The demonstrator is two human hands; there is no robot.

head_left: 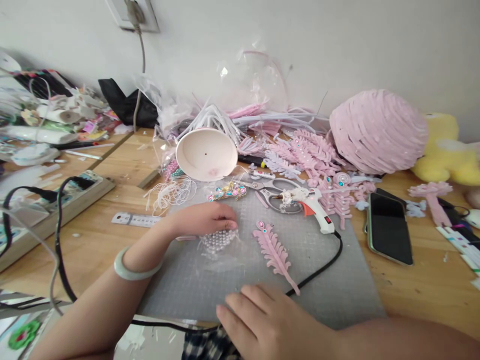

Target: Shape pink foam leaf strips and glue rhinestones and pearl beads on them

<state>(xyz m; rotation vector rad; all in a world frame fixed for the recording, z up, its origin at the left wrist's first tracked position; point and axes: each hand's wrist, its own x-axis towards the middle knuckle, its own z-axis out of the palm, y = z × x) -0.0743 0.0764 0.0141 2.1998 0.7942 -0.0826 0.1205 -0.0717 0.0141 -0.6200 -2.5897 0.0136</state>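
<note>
My left hand (210, 220), with a pale bangle (137, 272) on its wrist, is closed at the top edge of a clear bag of pearl beads (219, 241) on the grey cutting mat (315, 295). Its fingertips are partly hidden. My right hand (258, 315) is held low at the mat's front edge, slightly blurred, its fingers loosely apart with nothing seen in them. Between the hands and to the right lies a pink fuzzy feather (273, 250) with two gems at its tip. Behind it, a white glue gun (318, 212) rests beside scissors (279, 194).
A white bowl (206, 155) stands tilted behind colourful gems (227, 190). Pink feather pieces (300, 152) and a pink wrapped ball (378, 131) are at the back right. A phone (389, 227) lies right; a ruler (135, 220) and power strip (80, 197) lie left.
</note>
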